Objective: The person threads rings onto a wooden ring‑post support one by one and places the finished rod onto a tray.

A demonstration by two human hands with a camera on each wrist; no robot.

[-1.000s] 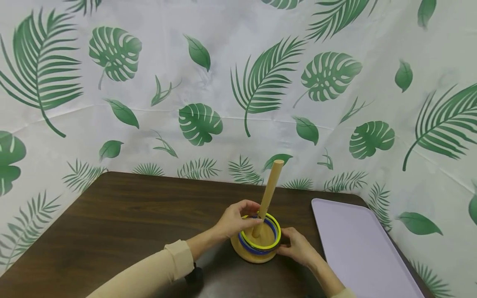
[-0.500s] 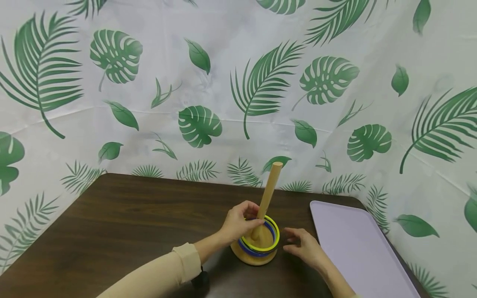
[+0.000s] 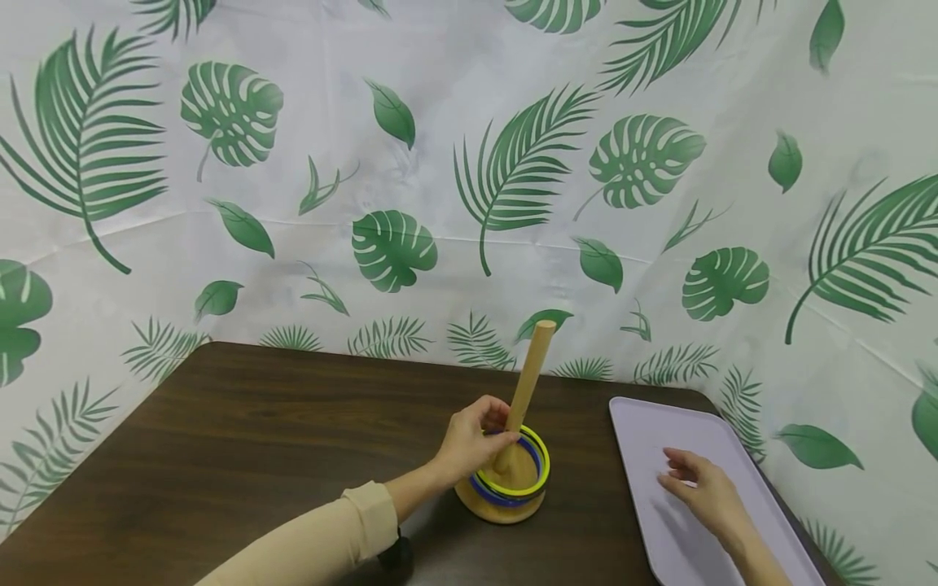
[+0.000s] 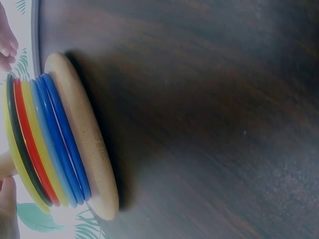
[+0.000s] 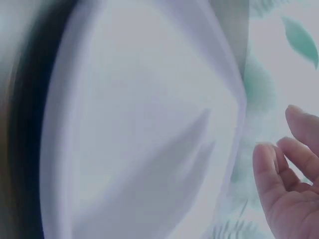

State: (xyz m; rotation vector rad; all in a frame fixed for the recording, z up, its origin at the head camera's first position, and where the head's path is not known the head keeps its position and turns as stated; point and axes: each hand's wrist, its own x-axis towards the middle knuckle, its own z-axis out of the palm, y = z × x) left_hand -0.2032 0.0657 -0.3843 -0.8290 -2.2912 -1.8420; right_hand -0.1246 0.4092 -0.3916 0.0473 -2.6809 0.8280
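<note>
My left hand (image 3: 469, 438) grips the wooden peg (image 3: 531, 378) low down, thumb in front of it. The peg rises at a tilt from a round wooden base (image 3: 506, 514) on the table. Around it lie stacked plastic rings, a yellow ring (image 3: 544, 465) on top. From the side, the left wrist view shows a dark ring (image 4: 22, 137), a red ring (image 4: 34, 149), another yellow, a light blue and blue rings (image 4: 60, 134) below. My right hand (image 3: 707, 495) hovers over the lilac tray (image 3: 643, 435), fingers loosely bent, holding nothing.
The tray lies along the right side of the dark wooden table (image 3: 278, 431). A white cloth (image 3: 440, 163) printed with green leaves hangs behind the table and to the right. Near my left sleeve a small black object (image 3: 396, 557) is partly hidden.
My right hand has let go of the ring stack's right side and moved right, over the tray. The left hand has stayed at the peg, and the rings look unmoved.
</note>
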